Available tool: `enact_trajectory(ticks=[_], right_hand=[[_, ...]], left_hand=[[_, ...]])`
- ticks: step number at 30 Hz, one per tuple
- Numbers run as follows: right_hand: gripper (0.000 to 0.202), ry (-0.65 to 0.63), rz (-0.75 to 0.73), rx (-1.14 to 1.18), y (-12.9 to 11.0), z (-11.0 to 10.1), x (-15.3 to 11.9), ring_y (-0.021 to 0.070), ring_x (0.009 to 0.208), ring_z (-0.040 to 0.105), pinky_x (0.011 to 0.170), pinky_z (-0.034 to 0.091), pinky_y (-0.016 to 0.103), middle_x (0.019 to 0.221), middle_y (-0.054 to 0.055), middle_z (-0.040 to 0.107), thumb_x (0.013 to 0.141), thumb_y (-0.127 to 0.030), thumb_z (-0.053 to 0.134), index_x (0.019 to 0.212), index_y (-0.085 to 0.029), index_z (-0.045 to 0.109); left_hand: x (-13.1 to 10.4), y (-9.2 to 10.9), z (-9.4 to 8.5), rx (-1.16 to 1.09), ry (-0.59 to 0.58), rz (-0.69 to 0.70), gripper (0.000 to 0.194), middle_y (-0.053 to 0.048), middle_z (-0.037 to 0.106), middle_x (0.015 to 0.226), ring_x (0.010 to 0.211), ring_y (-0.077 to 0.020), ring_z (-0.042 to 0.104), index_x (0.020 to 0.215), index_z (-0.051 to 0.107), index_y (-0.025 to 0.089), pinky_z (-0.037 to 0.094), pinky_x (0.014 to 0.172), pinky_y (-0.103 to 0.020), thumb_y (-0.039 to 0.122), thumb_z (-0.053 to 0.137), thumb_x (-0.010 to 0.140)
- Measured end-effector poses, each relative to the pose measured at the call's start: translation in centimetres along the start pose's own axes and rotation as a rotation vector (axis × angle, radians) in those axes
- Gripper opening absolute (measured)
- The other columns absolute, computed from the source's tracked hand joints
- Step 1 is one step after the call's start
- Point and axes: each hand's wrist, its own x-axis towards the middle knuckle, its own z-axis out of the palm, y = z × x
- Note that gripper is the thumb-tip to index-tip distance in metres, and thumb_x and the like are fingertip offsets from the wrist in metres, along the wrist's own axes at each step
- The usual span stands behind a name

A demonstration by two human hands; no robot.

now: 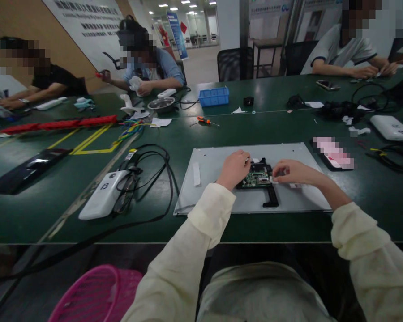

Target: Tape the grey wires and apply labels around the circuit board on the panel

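Observation:
A green circuit board in a black plastic frame lies on a pale grey panel before me. My left hand is at the board's upper left, its fingers curled together over the frame's edge. What those fingertips grip, if anything, is hidden. From the other side, my right hand reaches the board's right edge with thumb and fingers pinched. Something small and whitish shows at its fingertips, too small to name. A white strip lies on the panel's left part.
Left of the panel are a white power bank and black cables. A phone lies to the right. Farther back are an orange screwdriver, a blue basket and a metal bowl. Several people sit around the table.

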Motion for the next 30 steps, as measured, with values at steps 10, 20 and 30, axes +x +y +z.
enact_trajectory(ticks=[10,20,30], right_hand=[[0.023,0.308,0.201,-0.148,2.8,-1.0,-0.9,0.0225,0.079,0.064,0.072,0.048,0.034,0.082,0.006,0.069,0.077,-0.039,0.058,0.079,-0.02,0.07],[0.028,0.5,-0.008,-0.363,0.8,-0.6,1.1,0.0275,0.104,0.057,0.093,0.043,0.042,0.107,0.013,0.062,0.084,-0.029,0.052,0.106,-0.015,0.064],[0.02,0.211,-0.172,-0.37,-2.2,2.0,6.0,0.0232,0.099,0.06,0.09,0.044,0.035,0.103,0.01,0.068,0.086,-0.024,0.054,0.096,-0.016,0.069]], left_hand=[[-0.5,-1.2,1.7,-0.108,0.028,-0.032,0.023,-0.007,0.064,0.103,0.098,-0.0187,0.058,0.1,0.064,0.017,0.045,0.09,-0.03,0.016,0.045,0.088],[-0.9,-1.1,1.7,-0.107,0.065,-0.146,0.019,-0.007,0.064,0.101,0.1,-0.0196,0.058,0.098,0.063,0.019,0.044,0.09,-0.032,0.017,0.049,0.087],[-0.8,-1.2,1.9,-0.082,0.069,-0.13,0.017,-0.006,0.063,0.098,0.097,-0.0195,0.058,0.097,0.063,0.019,0.044,0.087,-0.031,0.018,0.049,0.086]])
